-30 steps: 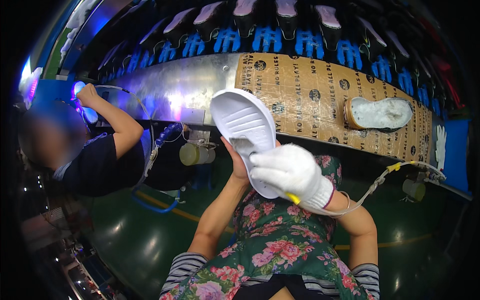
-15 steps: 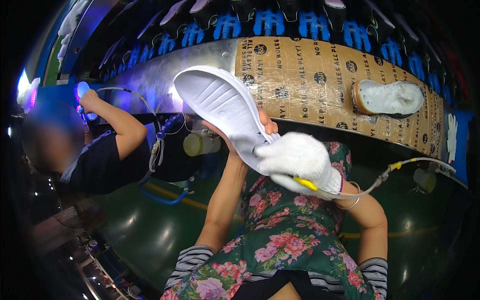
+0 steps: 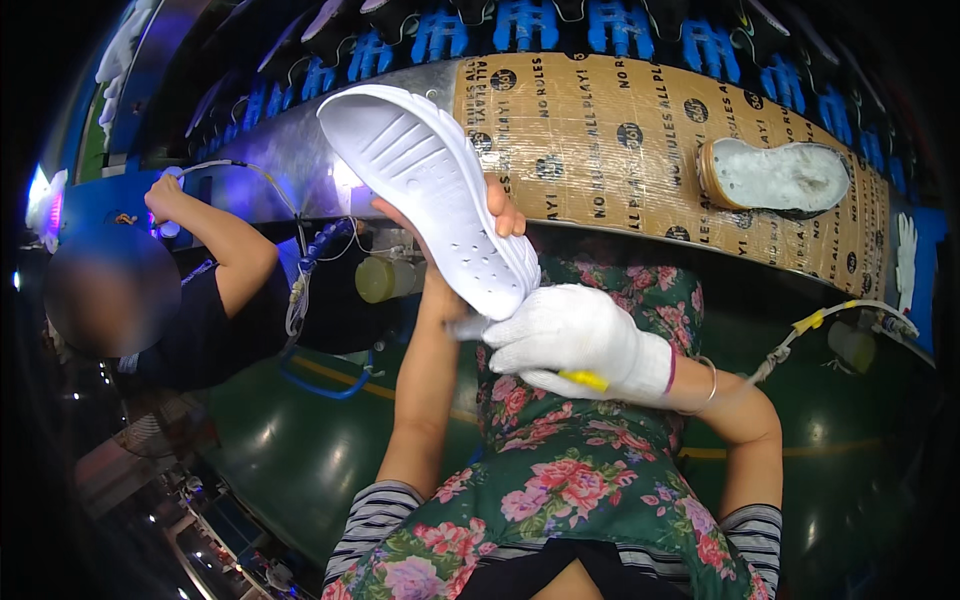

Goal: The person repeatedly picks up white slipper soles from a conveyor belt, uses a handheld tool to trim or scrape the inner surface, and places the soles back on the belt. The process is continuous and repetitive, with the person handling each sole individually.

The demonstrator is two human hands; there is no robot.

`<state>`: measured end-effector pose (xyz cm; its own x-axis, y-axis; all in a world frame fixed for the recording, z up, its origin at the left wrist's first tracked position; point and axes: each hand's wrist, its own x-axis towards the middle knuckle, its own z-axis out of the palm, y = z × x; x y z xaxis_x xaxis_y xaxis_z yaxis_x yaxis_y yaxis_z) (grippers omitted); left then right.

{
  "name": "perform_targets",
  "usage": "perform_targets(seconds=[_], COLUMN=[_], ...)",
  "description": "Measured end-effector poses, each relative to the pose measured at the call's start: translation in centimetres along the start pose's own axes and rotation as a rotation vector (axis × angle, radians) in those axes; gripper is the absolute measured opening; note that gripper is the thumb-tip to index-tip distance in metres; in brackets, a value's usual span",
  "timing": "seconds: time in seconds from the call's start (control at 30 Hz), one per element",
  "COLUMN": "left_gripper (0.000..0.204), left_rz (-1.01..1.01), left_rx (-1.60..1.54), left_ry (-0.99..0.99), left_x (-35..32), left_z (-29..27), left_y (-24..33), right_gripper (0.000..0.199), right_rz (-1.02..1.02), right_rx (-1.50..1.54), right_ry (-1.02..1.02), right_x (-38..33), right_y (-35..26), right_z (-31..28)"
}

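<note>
A white shoe sole with a raised rim, grooves and small holes lies tilted across my left hand. That bare hand grips it from beneath, the fingers curled over its right edge, the palm hidden. My right hand, in a white knit glove, is closed beside the near end of the sole. It holds a slim hose-fed brush whose grey tip is blurred and sticks out past the fingers. Yellow tape shows at the glove, and a pale hose runs off to the right.
Brown cardboard covers part of the metal bench; a whitish-filled shoe rests there. Blue racks carry shoes behind. A white glove hangs far right. At left, a co-worker's arm reaches up; a yellowish pot sits nearby.
The sole has shifted left and slightly up with my left hand. My right hand has drawn back from inside the sole to just beyond its near end, exposing the brush tip.
</note>
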<state>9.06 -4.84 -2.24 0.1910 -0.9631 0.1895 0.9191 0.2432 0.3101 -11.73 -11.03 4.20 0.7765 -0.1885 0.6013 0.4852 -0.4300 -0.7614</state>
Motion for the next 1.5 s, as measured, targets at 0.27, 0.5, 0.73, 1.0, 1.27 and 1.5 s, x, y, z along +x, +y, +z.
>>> perform_targets(seconds=[0.27, 0.5, 0.73, 1.0, 1.27, 1.5], left_gripper=[0.131, 0.124, 0.108, 0.114, 0.062, 0.101], left_rz=[-0.296, -0.539, -0.769, -0.427, 0.271, -0.222], left_rx=[0.049, 0.093, 0.779, 0.243, -0.321, -0.442], left_ry=[0.017, -0.023, 0.075, 0.129, 0.254, 0.378], left_x=[0.8, 0.6, 2.0, 5.0, 0.5, -8.0], left_z=[-0.1, -0.3, -1.4, -1.9, -2.7, 1.8], left_y=[1.5, 2.1, 4.7, 2.2, 2.2, -1.4], right_gripper=[0.032, 0.032, 0.031, 0.011, 0.026, 0.025], right_rz=[0.092, 0.034, 0.1, 0.677, 0.802, 0.861], right_rx=[-0.334, -0.104, -0.149, 0.441, 0.909, 0.871], right_ry=[-0.161, -0.012, -0.162, 0.216, 0.868, 0.848], right_x=[-0.4, -0.6, -0.4, 0.8, -0.1, -0.7], right_y=[-0.7, 0.4, 0.5, 0.3, 2.0, 3.1], right_z=[0.7, 0.6, 0.5, -2.4, -3.2, -2.3])
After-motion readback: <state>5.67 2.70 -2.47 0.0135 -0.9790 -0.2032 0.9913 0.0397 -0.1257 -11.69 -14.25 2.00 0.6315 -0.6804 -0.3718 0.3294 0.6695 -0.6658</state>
